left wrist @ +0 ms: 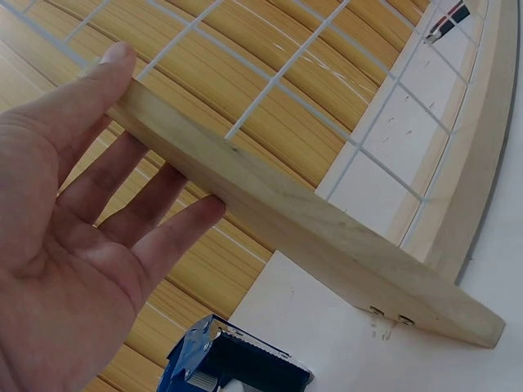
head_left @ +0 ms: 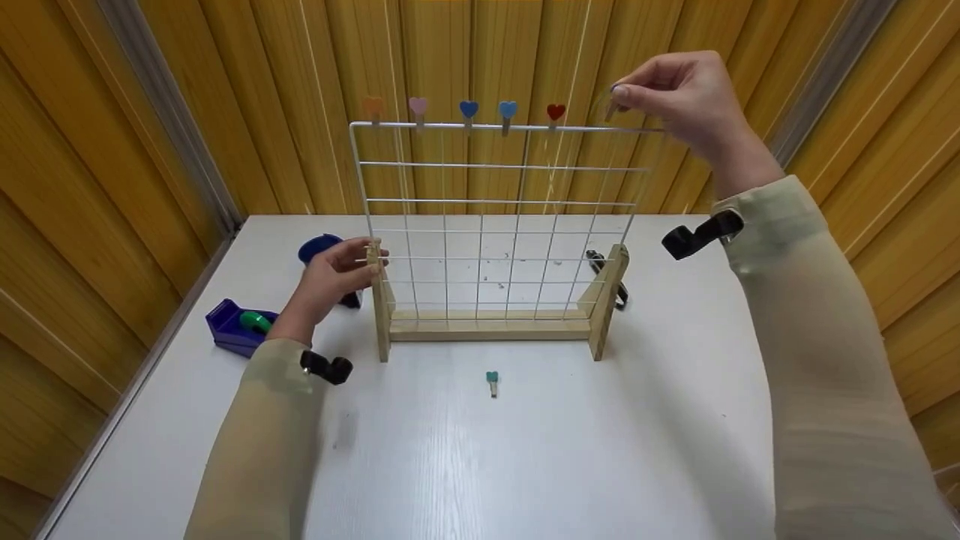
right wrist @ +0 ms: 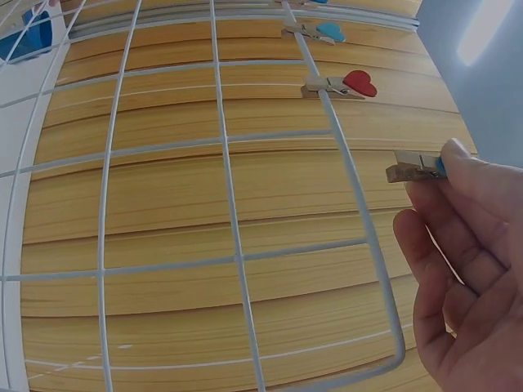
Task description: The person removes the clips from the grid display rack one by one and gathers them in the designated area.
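Note:
A white wire grid (head_left: 501, 201) stands upright in a wooden frame on the table. My left hand (head_left: 330, 274) holds the frame's left post (head_left: 381, 322) near its top, thumb on one side and fingers on the other. With thumb and forefinger, my right hand (head_left: 686, 97) pinches a small wooden clothespin (right wrist: 417, 167) with a blue end. That clothespin is just off the top rail, near its right end. Clipped along the rail are heart clothespins: orange (head_left: 373, 106), pink (head_left: 418, 106), blue (head_left: 469, 109), light blue (head_left: 508, 110) and red (head_left: 556, 112). A teal clothespin (head_left: 492, 381) lies before the frame.
Left of the frame sits a purple tape dispenser (head_left: 229, 326) with a green part, partly behind my forearm. A blue object (head_left: 321, 244) stands behind my left hand. Behind the right post lies a black pen-like item (head_left: 596, 260). Wood-patterned walls enclose the white table (head_left: 450, 465).

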Demonstrator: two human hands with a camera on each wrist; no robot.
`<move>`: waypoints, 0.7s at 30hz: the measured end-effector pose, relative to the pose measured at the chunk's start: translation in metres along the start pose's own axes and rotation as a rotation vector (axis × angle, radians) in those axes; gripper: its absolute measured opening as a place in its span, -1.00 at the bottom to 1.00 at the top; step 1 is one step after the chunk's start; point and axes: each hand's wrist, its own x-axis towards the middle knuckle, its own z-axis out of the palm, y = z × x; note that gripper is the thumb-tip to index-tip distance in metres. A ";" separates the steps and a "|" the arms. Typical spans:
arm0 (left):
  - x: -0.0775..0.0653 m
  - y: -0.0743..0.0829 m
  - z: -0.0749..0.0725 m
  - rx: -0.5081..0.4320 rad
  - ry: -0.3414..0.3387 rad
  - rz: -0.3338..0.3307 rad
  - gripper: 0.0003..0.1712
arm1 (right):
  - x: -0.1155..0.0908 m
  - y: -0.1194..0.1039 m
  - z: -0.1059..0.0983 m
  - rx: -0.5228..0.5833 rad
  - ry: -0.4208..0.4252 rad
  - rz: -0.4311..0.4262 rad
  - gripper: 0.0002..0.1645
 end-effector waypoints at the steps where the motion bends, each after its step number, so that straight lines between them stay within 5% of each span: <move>1: 0.000 0.000 0.000 -0.001 0.000 0.002 -0.37 | 0.000 -0.001 0.000 0.011 -0.003 -0.008 -0.84; 16: -0.002 -0.001 0.001 -0.002 0.003 0.019 -0.34 | -0.023 -0.017 0.017 0.076 -0.109 -0.081 -0.86; 21: 0.000 -0.002 0.000 -0.009 -0.002 0.024 -0.33 | -0.039 -0.017 0.027 0.140 -0.144 -0.044 -0.87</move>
